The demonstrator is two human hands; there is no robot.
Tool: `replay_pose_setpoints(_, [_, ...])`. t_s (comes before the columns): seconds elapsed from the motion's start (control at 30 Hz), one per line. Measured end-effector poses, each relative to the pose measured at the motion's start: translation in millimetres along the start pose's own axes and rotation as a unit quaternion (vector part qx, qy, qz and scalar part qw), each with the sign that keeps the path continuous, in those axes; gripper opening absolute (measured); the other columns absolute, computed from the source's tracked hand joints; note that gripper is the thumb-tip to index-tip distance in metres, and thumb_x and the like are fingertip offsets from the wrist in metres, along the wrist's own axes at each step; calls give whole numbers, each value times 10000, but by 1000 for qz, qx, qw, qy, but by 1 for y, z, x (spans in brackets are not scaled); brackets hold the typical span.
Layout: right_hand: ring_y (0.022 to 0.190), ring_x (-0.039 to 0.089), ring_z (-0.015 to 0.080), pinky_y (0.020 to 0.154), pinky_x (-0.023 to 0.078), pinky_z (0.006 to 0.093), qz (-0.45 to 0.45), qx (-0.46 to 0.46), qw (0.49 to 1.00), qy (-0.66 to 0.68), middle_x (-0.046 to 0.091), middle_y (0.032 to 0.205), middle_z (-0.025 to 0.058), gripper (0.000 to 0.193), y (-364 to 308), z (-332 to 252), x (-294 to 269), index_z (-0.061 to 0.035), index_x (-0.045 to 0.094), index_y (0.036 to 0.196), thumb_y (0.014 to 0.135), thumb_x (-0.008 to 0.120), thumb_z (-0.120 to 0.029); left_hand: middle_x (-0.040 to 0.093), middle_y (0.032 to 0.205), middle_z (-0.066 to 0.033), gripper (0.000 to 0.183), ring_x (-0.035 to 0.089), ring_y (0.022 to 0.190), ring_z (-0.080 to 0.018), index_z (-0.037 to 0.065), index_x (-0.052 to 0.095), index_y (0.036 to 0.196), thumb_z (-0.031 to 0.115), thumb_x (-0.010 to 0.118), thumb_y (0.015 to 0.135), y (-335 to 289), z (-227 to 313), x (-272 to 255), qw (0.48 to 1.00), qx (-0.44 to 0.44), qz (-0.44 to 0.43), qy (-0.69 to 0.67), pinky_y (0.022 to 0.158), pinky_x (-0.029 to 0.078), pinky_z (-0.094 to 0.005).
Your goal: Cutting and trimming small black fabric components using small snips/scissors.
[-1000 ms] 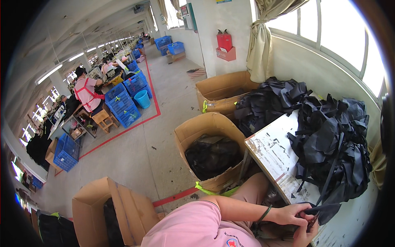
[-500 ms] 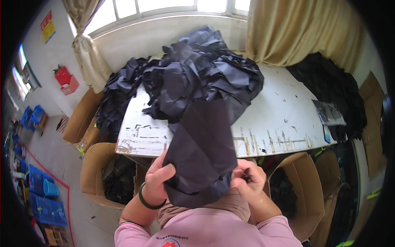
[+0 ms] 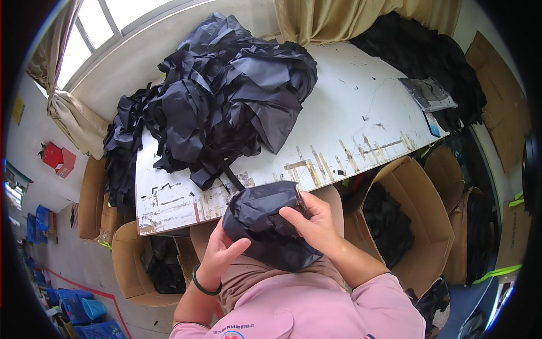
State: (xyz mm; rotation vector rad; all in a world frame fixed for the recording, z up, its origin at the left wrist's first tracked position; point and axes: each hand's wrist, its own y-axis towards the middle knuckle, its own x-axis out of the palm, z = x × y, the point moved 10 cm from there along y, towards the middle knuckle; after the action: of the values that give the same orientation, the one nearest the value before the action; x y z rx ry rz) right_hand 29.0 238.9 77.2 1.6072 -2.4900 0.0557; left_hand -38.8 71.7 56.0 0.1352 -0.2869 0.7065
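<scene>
1. So both hands have a grip on the same folded, shiny black piece of thin sheet fabric. Left hand cradles its left side, fingers mostly hidden behind; right hand pinches the upper right corner, thumb on top. Can't tell if there's also something small and dark tucked in the right fingers.
2. Slip risk, imo: the stuff looks slick and the left hold looks loose, so a layer could slide out of line or the fold could flop if the right pinch eases off.
3. Where it sits: right between the two grips, above the lap and the brown trousers. Its lower part hangs below both thumbs with nothing pinching it, so it could sag or crease there.
4. Watch the narrow black strip coming down to the piece's top edge. Can't tell if it's attached or just passing behind. If it's caught, a tug could drag stuff off the heaped black fabric pile.
5. That pile's on the scuffed white bench, just beyond the hands. Its loose ends reach near the front edge, so a bump might send some down toward the brown cardboard box at lower left.
</scene>
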Motion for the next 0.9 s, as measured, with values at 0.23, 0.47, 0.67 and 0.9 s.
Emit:
replay_pose_setpoints(0.23, [644, 387, 24, 562, 344, 202, 16, 82, 995, 53, 450, 691, -61, 191, 7, 11, -5, -25, 554, 785, 879, 693, -116, 645, 880, 18, 122, 538, 774, -33, -5, 653, 990, 69, 575, 932, 8, 14, -99, 978, 51, 197, 44, 685, 406, -174])
replay_pose_setpoints(0.47, [640, 410, 35, 569, 366, 206, -20, -31, 999, -26, 490, 684, -48, 190, 21, -7, 7, -13, 582, 802, 879, 696, -144, 605, 926, -37, 192, 542, 830, -113, 12, 580, 1083, 55, 589, 896, 9, 81, -93, 894, 223, 297, 251, 763, 432, -259])
replay_pose_setpoints(0.67, [664, 420, 32, 585, 381, 206, -67, 16, 997, -22, 501, 693, -45, 204, 19, -7, 30, -17, 572, 801, 867, 709, -152, 610, 1091, -157, 448, 589, 1021, -306, 19, 534, 1131, 175, 748, 771, 14, 97, 35, 834, 290, -7, 469, 1008, 389, -486])
replay_pose_setpoints(0.9, [648, 442, 20, 593, 397, 200, -20, 63, 998, 18, 520, 685, -56, 213, 16, 16, 22, -51, 563, 808, 820, 754, -143, 606, 878, -53, 328, 551, 733, -72, 17, 570, 1030, 97, 760, 776, 28, 35, 12, 963, 91, -32, 251, 645, 447, -216])
